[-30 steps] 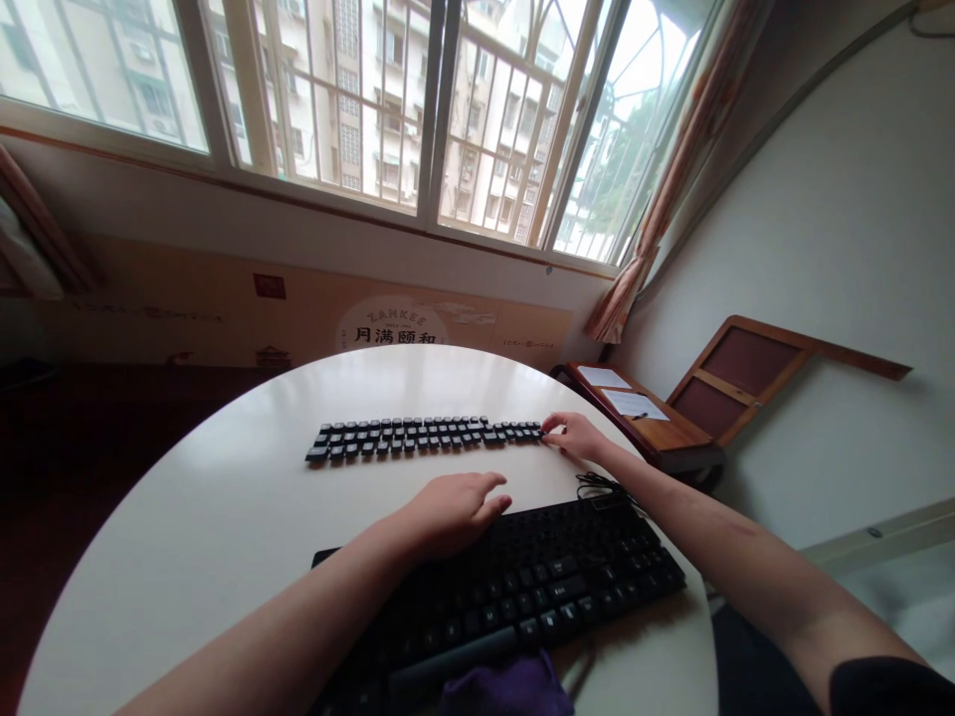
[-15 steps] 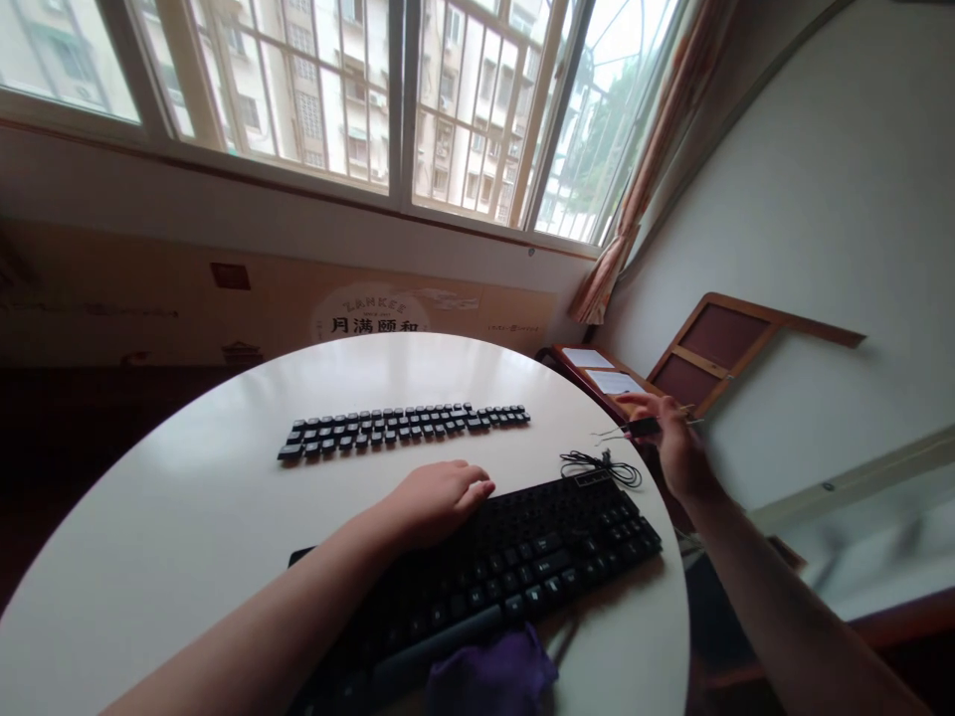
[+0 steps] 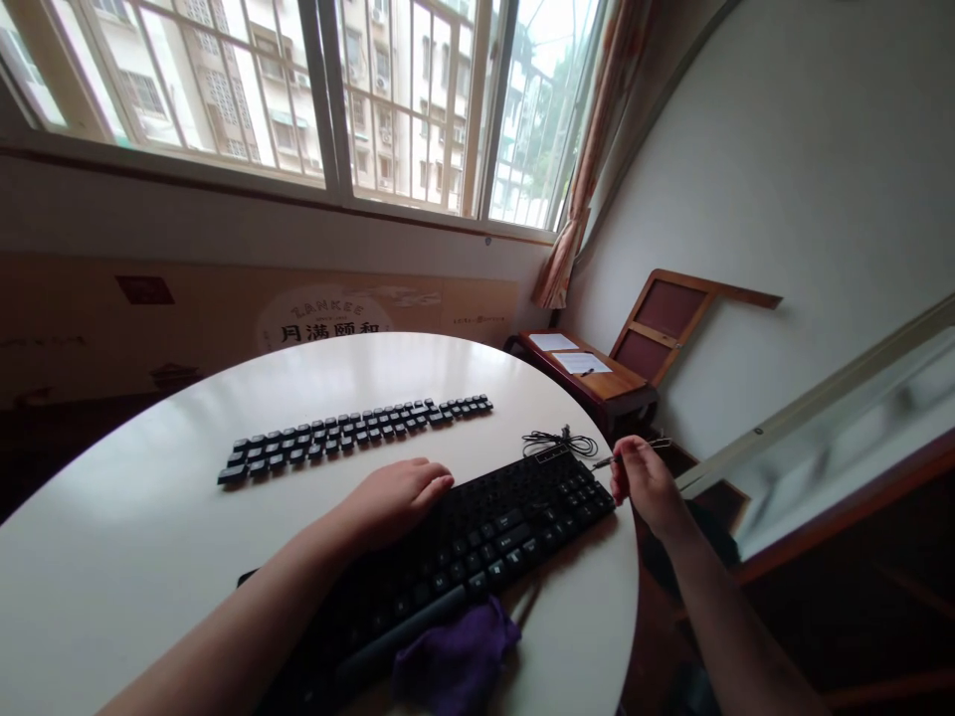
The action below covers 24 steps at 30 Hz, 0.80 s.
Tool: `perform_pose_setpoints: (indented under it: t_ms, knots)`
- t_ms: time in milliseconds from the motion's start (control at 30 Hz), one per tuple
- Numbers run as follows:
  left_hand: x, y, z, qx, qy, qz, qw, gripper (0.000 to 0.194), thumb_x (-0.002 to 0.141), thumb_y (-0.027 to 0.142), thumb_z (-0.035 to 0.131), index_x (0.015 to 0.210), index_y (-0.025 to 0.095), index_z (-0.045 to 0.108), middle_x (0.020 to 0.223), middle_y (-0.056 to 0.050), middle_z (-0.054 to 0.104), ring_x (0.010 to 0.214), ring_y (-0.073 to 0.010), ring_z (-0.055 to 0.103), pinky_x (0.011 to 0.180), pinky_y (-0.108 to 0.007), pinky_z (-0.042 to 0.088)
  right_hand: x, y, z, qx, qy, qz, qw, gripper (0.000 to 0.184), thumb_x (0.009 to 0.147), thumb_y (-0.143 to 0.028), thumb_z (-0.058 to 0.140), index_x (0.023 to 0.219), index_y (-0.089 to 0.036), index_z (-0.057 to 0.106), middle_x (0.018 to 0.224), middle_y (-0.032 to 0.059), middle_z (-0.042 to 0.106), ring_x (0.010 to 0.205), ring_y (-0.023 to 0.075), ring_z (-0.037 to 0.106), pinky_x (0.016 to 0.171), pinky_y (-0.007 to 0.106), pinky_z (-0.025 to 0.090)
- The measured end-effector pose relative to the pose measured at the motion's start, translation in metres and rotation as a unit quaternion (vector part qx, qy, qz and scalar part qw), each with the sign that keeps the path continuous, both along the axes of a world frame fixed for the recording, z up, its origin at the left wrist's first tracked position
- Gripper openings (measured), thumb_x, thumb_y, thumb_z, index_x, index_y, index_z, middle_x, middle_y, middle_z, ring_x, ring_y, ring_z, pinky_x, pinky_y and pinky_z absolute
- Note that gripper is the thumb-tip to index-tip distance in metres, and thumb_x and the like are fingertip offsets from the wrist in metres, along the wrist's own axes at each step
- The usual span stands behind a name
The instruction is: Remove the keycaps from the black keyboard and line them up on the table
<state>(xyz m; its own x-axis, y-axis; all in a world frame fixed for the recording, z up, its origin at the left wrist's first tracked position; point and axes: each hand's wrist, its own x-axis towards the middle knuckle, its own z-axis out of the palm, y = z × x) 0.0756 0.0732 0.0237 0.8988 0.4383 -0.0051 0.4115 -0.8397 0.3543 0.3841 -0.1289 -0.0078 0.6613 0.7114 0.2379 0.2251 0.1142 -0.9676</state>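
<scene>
A black keyboard [image 3: 514, 537] lies at a slant on the round white table; its upper rows lack keycaps, and the lower rows and number pad still carry theirs. My left hand [image 3: 403, 497] grips its back edge near the middle, fingers together and partly hidden. At the keyboard's right end my right hand [image 3: 646, 482] is closed around a keycap puller [image 3: 603, 461] with thin wire prongs, the tips near the number pad's back corner. Behind the keyboard, removed keycaps [image 3: 350, 432] stand in several neat rows.
A bundled cable [image 3: 559, 441] sits behind the keyboard's right end. A purple cloth [image 3: 455, 656] lies at its front, by a thin stick-like thing [image 3: 528, 604]. Beyond the white table's [image 3: 111, 557] right edge stands a wooden chair [image 3: 661, 328] with papers [image 3: 574, 360] on its seat.
My right hand has come down and in with the keycap puller, from beyond the cable to the keyboard's right end. My left hand stays on the keyboard. The view has swung rightward.
</scene>
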Motion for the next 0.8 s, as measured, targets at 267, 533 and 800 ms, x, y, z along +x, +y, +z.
perform_pose_setpoints:
  t_ms: [267, 533, 800]
  knots:
    - [-0.001, 0.001, -0.003, 0.025, 0.003, -0.015, 1.0, 0.039, 0.09, 0.052, 0.048, 0.113, 0.027, 0.068, 0.1, -0.006, 0.07, 0.092, -0.0255, 0.064, 0.076, -0.033, 0.047, -0.004, 0.011, -0.005, -0.051, -0.046, -0.04, 0.997, 0.053, 0.083, -0.074, 0.053, 0.088, -0.022, 0.048, 0.056, -0.0061, 0.05, 0.036, 0.0106, 0.049, 0.028, 0.019, 0.04]
    - [0.0, 0.003, -0.005, 0.021, 0.005, -0.01, 1.0, 0.035, 0.09, 0.048, 0.049, 0.113, 0.027, 0.067, 0.098, -0.006, 0.069, 0.089, -0.0242, 0.064, 0.073, -0.032, 0.045, -0.007, 0.014, -0.003, -0.118, -0.092, -0.056, 0.987, 0.053, 0.086, -0.075, 0.046, 0.084, -0.022, 0.049, 0.05, -0.005, 0.05, 0.035, 0.0125, 0.05, 0.029, 0.019, 0.039]
    - [0.001, 0.002, -0.003, 0.013, 0.01, -0.005, 1.0, 0.036, 0.09, 0.048, 0.049, 0.113, 0.027, 0.067, 0.098, -0.006, 0.069, 0.091, -0.0243, 0.064, 0.074, -0.032, 0.046, -0.01, 0.006, -0.004, -0.167, -0.213, -0.056, 0.961, 0.046, 0.093, -0.066, 0.043, 0.084, -0.022, 0.052, 0.047, -0.0033, 0.054, 0.039, 0.0139, 0.052, 0.039, 0.021, 0.041]
